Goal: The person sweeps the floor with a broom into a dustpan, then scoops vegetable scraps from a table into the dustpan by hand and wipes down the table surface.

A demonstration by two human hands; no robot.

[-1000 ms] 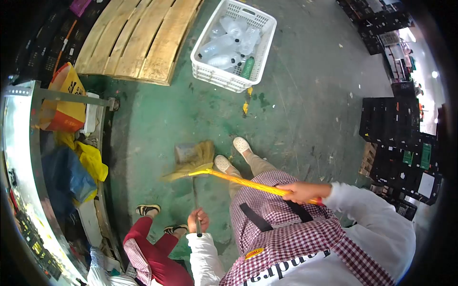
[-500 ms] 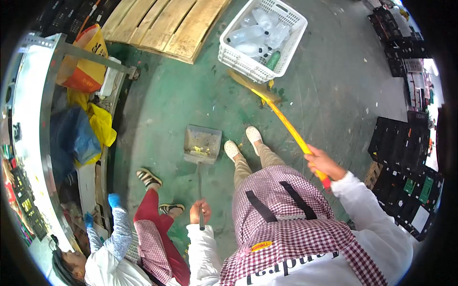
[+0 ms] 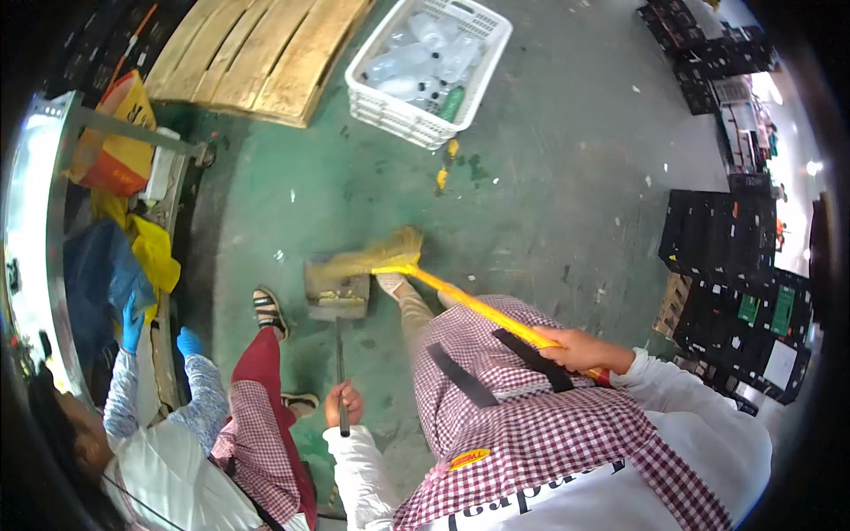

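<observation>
My right hand is closed round the yellow-orange handle of a broom, close to its red end. The broom's straw head, blurred by motion, lies over the front part of a grey dustpan on the green floor. Some yellowish debris shows in the pan. Wrapped round the upper end of the dustpan's thin dark handle is my left hand. One of my white shoes shows just beside the broom head; the other is mostly hidden by the apron.
Ahead stands a white crate of plastic bottles, beside a wooden pallet. A co-worker in blue gloves is at the metal shelf on the left, near yellow and blue bags. Black crates are stacked at the right.
The broom has swung back from near the white crate to the dustpan. The co-worker has leaned further toward the shelf, one gloved hand now by the blue bag. My view has shifted.
</observation>
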